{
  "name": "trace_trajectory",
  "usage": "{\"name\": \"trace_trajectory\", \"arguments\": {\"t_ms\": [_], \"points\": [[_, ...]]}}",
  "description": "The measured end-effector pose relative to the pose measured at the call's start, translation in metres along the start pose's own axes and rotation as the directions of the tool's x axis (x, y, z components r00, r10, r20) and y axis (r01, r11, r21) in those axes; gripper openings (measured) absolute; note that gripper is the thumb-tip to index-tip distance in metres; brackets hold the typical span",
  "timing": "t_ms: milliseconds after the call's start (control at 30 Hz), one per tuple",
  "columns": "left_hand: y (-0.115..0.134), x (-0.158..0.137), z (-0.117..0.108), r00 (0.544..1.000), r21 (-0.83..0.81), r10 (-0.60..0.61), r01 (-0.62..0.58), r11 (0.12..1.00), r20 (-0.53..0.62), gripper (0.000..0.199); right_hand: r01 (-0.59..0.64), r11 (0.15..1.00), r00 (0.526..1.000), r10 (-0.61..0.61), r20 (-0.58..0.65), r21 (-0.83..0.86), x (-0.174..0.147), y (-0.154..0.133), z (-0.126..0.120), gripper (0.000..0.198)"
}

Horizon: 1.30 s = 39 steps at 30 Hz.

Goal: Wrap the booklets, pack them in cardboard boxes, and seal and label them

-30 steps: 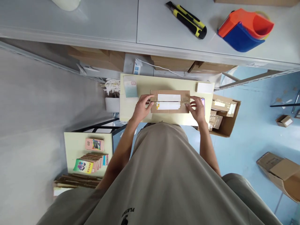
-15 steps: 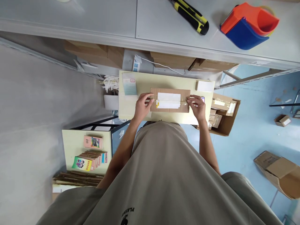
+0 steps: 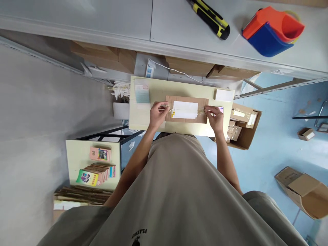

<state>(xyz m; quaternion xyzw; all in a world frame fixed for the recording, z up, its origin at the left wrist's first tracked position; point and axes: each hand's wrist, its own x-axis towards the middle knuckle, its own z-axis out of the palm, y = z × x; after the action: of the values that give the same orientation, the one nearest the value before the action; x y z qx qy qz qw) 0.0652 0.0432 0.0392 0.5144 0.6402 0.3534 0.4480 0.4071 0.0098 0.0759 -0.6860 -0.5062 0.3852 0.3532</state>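
A flat brown cardboard box (image 3: pixel 187 120) lies on the pale-yellow table, a white label (image 3: pixel 185 106) on its top face. A thin line, apparently clear tape, runs lengthwise across the label, and shiny tape shows near the right end. At the box's left end my left hand (image 3: pixel 158 115) is closed, thumb and fingertips pinching at the edge. My right hand (image 3: pixel 215 119) pinches the opposite end in the same way. Whether the fingertips grip the tape or only the cardboard is too small to tell. Just behind the right hand a phone (image 3: pixel 221 109) is partly visible.
The yellow table (image 3: pixel 159 89) also bears a pale leaflet (image 3: pixel 142 94) and a white box (image 3: pixel 224 95). On the grey shelf above lie a utility knife (image 3: pixel 211 18) and a tape dispenser (image 3: pixel 271 32). An open carton of parcels (image 3: pixel 251 136) stands at right, books (image 3: pixel 101 154) at left.
Both hands stay at the two ends of the box, with barely any finger movement. The view has shifted slightly.
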Motion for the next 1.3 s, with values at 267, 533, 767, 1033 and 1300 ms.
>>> {"name": "trace_trajectory", "arguments": {"t_ms": [267,533,767,1033,1300], "points": [[-0.001,0.003,-0.002,1.000,-0.035,-0.006,0.007,0.999,0.010,0.031,-0.019,0.998,0.999,0.017,0.031,0.062,0.004,0.006,-0.001,0.058],[0.012,0.000,-0.017,0.996,-0.008,0.023,-0.023,1.000,0.086,0.040,-0.056,0.995,0.995,0.049,0.088,0.088,-0.015,-0.003,-0.003,0.071],[0.091,0.022,-0.017,0.947,0.093,0.323,-0.322,0.942,0.008,0.035,0.218,0.964,0.975,-0.222,-0.008,-0.152,0.017,-0.048,-0.064,0.065],[0.231,0.066,0.078,0.754,-0.101,0.640,-0.632,0.768,0.149,0.043,0.308,0.667,0.900,-0.434,-0.019,-0.678,0.153,-0.127,-0.151,0.066],[0.263,0.048,0.118,0.711,-0.212,0.686,-0.654,0.726,0.153,0.040,0.153,0.606,0.947,-0.315,-0.059,-0.781,0.211,-0.132,-0.133,0.049]]}}
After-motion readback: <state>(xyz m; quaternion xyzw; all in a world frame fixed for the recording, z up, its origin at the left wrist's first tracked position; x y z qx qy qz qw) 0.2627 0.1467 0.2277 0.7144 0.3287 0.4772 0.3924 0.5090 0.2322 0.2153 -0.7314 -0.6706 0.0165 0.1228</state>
